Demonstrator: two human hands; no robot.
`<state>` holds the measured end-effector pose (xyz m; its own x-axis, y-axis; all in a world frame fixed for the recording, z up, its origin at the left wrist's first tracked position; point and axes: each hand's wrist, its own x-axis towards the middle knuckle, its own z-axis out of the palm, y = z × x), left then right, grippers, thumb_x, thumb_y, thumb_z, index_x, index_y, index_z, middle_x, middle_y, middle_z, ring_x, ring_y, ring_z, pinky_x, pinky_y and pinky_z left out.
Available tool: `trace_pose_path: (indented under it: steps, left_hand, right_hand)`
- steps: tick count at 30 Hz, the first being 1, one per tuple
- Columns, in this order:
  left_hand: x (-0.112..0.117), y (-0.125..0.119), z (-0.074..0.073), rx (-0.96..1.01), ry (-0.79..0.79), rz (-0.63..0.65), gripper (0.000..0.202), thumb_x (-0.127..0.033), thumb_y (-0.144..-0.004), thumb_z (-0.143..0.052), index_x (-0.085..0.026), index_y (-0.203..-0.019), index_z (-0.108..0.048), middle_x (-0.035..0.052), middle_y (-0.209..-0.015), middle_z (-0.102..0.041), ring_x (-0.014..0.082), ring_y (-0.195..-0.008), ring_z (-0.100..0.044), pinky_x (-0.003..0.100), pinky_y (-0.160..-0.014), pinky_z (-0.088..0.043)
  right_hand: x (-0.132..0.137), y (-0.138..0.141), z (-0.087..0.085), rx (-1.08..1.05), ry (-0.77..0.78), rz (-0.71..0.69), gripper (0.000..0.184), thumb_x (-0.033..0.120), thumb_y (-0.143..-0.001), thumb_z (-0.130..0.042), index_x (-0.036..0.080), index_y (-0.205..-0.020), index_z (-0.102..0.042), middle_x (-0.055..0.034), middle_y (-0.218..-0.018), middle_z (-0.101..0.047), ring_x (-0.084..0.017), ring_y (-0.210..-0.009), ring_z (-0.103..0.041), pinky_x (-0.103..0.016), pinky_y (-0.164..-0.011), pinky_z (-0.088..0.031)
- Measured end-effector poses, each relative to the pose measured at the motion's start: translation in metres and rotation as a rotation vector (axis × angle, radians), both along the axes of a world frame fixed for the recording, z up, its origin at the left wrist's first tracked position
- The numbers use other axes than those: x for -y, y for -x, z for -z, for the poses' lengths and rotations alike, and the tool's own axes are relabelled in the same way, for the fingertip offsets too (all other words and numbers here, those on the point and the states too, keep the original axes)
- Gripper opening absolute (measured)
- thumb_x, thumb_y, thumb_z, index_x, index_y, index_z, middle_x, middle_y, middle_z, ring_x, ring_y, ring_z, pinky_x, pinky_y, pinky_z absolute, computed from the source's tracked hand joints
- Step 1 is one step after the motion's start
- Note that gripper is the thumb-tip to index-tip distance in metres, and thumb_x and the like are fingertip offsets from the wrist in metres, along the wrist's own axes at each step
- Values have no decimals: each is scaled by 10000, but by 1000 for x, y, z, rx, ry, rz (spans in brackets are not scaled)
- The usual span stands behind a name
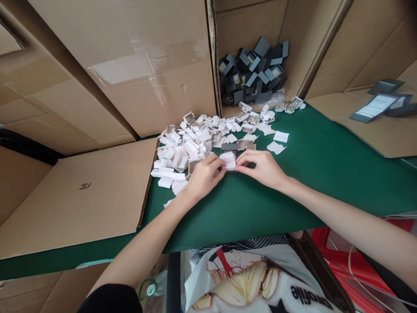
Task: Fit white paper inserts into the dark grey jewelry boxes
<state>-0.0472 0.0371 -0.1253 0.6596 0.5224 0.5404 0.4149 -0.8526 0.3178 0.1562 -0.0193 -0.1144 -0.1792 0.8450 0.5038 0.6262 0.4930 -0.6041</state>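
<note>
A small folded white card piece (228,160) sits between my two hands, just above the green tabletop. My left hand (206,173) pinches its left end between thumb and fingers. At the right end, the thumb and fingertips of my right hand (260,167) close on the same piece. Right behind it is a small dark grey box (229,148), partly hidden by the card and my right fingers. A loose pile of white folded card pieces (190,145) spreads to the left and behind my hands, some showing brown-grey undersides.
At the back, an open cardboard carton (250,19) holds a heap of dark small boxes (254,71). Large cartons (156,65) wall the left. A cardboard flap (81,200) lies on the green table (254,213). At right, dark boxes (379,104) rest on another flap.
</note>
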Motion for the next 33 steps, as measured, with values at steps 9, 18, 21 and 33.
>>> trace_pose_path:
  steps: [9,18,21,33]
  left_hand:
    - [0,1,-1,-20,-28,9,100,-199,-864,-533,-163,-861,-626,39,-887,-609,120,-768,-594,239,-709,-486]
    - [0,1,-2,-51,-64,-8,152,-217,-882,-503,-149,-810,-619,46,-860,-584,119,-743,-572,235,-678,-475]
    - [0,1,-2,-64,-88,6,159,-211,-883,-500,-147,-809,-626,51,-865,-585,127,-766,-576,243,-693,-480]
    - [3,2,-4,245,105,-108,106,-221,-862,-557,-175,-909,-641,28,-886,-629,88,-722,-609,201,-656,-530]
  right_hand:
    - [2,0,3,-22,2,8,82,188,-801,-660,175,-848,-727,-37,-840,-707,-165,-728,-647,-298,-661,-528]
    - [-2,0,10,44,-96,-57,105,195,-848,-606,183,-786,-690,-51,-897,-653,-163,-786,-603,-304,-680,-487]
    - [-2,-1,7,115,-122,-43,110,197,-845,-605,183,-787,-697,-58,-888,-629,-181,-839,-585,-331,-755,-473]
    - [-4,-2,2,-42,-11,153,206,355,-839,-618,174,-793,-705,-36,-735,-643,-138,-585,-525,-286,-566,-430]
